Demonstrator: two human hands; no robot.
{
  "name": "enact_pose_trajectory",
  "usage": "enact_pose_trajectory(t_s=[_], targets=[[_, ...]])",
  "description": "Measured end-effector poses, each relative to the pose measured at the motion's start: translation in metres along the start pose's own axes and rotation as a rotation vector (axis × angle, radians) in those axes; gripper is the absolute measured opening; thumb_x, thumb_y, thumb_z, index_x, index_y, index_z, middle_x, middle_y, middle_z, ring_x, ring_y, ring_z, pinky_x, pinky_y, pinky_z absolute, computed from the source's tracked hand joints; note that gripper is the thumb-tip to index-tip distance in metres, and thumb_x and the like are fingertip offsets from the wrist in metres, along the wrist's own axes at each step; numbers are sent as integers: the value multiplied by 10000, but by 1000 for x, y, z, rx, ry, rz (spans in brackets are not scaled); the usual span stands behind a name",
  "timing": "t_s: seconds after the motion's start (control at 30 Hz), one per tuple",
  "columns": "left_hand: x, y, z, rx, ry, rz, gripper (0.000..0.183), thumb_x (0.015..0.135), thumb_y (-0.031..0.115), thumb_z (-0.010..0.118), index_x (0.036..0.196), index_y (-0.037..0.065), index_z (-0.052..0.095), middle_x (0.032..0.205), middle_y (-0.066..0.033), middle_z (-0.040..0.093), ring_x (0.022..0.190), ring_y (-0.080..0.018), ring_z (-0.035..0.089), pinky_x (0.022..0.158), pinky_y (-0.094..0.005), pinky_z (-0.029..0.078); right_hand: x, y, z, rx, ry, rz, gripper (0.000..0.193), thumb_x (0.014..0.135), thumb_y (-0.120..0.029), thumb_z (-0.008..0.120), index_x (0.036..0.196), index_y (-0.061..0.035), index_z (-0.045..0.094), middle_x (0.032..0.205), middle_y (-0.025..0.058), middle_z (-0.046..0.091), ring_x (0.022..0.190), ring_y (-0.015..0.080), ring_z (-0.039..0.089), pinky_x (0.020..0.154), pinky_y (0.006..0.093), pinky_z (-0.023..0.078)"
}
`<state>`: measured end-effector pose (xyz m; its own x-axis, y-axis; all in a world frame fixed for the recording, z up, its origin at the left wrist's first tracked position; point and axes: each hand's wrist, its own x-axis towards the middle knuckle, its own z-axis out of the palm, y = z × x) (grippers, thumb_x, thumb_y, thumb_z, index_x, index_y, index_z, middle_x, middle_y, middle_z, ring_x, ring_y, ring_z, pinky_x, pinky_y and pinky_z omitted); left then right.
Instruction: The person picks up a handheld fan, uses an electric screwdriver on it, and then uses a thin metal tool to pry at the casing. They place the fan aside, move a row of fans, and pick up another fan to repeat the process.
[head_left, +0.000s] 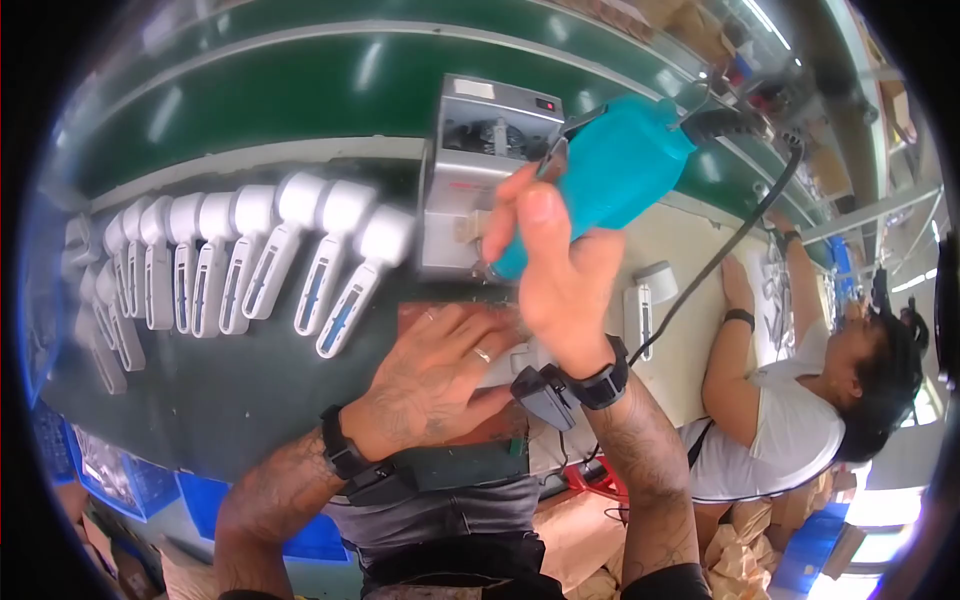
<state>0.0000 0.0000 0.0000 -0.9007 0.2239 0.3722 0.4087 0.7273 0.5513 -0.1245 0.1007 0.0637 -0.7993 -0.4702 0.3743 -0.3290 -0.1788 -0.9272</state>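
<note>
My right hand (562,275) is wrapped round a teal electric screwdriver (625,165), raised over the work spot, its cable running from the top end. The screwdriver's tip is hidden by the hand and wrist. Below it, my left hand (435,375) lies over a white plastic piece (500,370), thumb on the near side and fingers on the far side. Most of that piece is covered by my hands. It rests on a reddish-brown mat (415,315). To the left stands a row of white handled devices with round heads (345,310).
A grey metal screw feeder (455,220) with a red-lit switch stands behind the hands. Another white device (645,310) lies to the right, near the black cable (715,260). A co-worker in a white shirt (780,430) sits at right. Blue bins (140,475) are at lower left.
</note>
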Motion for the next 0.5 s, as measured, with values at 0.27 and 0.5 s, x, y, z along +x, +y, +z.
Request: enact_pose_trajectory(t_s=[0.27,0.5], targets=[[8,6,4,-60,88,-13,372,834,173,747,1160,18,654,1193,-122,614,1057,-328,578,909,-458,469,-75,-42,-45,-17,84,29,725,954,-671,612,1135,24,510,683,57,520,600,175,536,559,337,450],[5,6,0,-72,69,-53,284,881,184,728,1120,35,694,1175,-95,632,1051,-320,578,918,-447,464,-90,-35,-40,-65,66,55,794,918,-728,595,1149,25,493,692,89,553,590,199,549,563,345,459]])
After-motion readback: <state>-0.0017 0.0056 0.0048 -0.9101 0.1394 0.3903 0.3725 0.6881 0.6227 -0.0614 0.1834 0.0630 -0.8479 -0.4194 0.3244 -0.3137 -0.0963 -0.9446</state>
